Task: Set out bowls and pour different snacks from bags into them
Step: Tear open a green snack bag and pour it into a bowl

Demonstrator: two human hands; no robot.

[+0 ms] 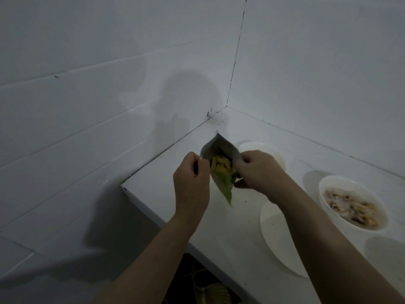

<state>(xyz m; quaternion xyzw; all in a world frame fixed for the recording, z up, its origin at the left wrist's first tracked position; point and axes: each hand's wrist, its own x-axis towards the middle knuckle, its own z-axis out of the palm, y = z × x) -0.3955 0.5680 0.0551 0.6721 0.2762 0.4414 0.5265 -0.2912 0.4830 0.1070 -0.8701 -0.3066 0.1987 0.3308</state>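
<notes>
A green snack bag [225,187] with a silver lining hangs above the white counter [166,183], its mouth pulled open toward me. Yellow stick snacks [220,165] show inside. My left hand [191,183] pinches the bag's left edge and my right hand [258,170] grips its right edge. An empty white bowl [274,154] sits just behind my right hand. A second white bowl [328,189] at the right holds a brown and pale snack mix [348,208]. A third white bowl [276,235] lies under my right forearm, partly hidden.
White tiled walls meet in a corner [210,115] behind the bag. The counter's left edge [140,205] drops off close to my left wrist, with a dark patterned floor [203,286] below. Part of another white dish [385,251] shows at the far right.
</notes>
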